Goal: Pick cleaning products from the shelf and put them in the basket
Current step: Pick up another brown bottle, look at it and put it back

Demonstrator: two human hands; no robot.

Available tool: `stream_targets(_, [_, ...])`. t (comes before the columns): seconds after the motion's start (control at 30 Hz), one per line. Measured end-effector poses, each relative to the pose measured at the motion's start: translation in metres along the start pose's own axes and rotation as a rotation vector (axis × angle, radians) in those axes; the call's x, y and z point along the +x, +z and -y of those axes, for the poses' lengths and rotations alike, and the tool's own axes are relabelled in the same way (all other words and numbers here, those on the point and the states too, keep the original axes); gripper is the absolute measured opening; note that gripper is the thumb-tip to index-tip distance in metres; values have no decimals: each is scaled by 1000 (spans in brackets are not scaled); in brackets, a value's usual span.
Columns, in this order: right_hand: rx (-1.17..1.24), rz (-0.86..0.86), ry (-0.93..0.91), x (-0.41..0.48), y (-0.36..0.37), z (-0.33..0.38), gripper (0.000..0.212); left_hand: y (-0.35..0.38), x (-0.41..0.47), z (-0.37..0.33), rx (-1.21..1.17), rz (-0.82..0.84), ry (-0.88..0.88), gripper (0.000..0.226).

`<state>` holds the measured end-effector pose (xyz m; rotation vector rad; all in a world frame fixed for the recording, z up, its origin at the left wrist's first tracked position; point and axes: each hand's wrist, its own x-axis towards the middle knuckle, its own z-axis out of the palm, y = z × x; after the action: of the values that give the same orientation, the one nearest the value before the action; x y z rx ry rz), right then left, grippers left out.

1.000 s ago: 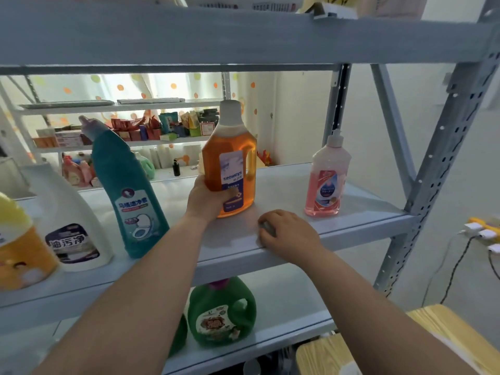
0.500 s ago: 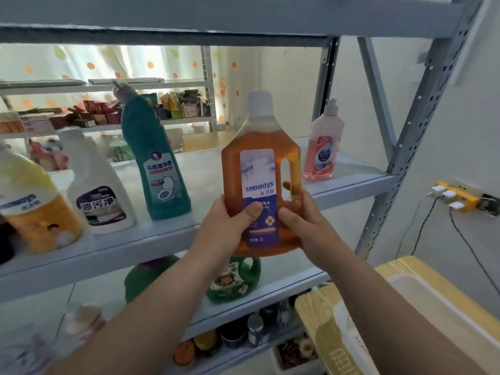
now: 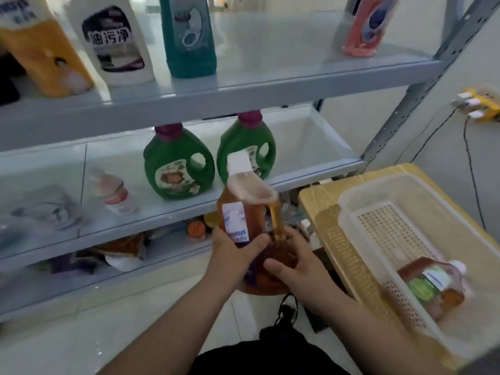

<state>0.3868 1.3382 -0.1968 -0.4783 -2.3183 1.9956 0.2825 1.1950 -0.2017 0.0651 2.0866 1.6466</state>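
An amber disinfectant bottle (image 3: 247, 209) with a white cap and a blue-white label is held upright in front of the shelf, below its middle level. My left hand (image 3: 234, 255) grips its lower left side and my right hand (image 3: 293, 262) holds its lower right side and base. The white perforated basket (image 3: 378, 201) sits to the right on a wooden table (image 3: 319, 204). A similar amber bottle (image 3: 433, 285) lies on its side inside the basket.
The grey metal shelf (image 3: 243, 87) carries an orange-yellow bottle (image 3: 40, 52), a white bottle (image 3: 113, 41), a teal toilet cleaner (image 3: 189, 36) and a pink bottle (image 3: 365, 25). Two green jugs (image 3: 176, 163) stand one level lower. A yellow power strip (image 3: 479, 104) hangs at right.
The amber bottle came off the upper shelf level, my right hand joined the left on it, and both lowered it toward the basket side. The view tilted downward.
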Motion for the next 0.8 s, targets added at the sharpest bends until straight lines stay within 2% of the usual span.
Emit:
stream_targets(0.1, [46, 138, 107, -10, 17, -4, 45, -15, -7, 28, -140, 17, -200, 74])
stream_targets(0.17, [167, 156, 203, -7, 19, -9, 41, -26, -15, 40, -399, 100, -375, 63])
stream_targets(0.23, [157, 146, 286, 2, 21, -14, 39, -35, -25, 43, -677, 173, -575, 56])
stream_targets(0.3, [146, 183, 413, 15, 31, -20, 46, -39, -33, 43, -849, 240, -705, 66])
stream_targets(0.33, [228, 220, 497, 21, 39, -22, 57, -38, -35, 42, -892, 274, -734, 67])
stream_targets(0.4, [416, 328, 597, 28, 53, -26, 76, -36, -40, 42, -858, 322, -721, 68])
stream_targets(0.47, [557, 363, 603, 34, 64, -32, 78, -37, -42, 40, -738, 349, -635, 61])
stream_targets(0.53, [642, 301, 568, 40, 65, -36, 82, -44, -39, 38, -601, 411, -541, 52])
stream_targets(0.63, [720, 131, 410, 56, 54, -40, 79, -63, -26, 39, -380, 528, -552, 63])
stream_targets(0.73, [589, -32, 289, 69, 30, -33, 83, -73, -16, 47, -331, 407, -506, 83])
stream_targets(0.8, [492, -33, 216, 72, 19, -28, 92, -73, -11, 51, -239, 271, -332, 76])
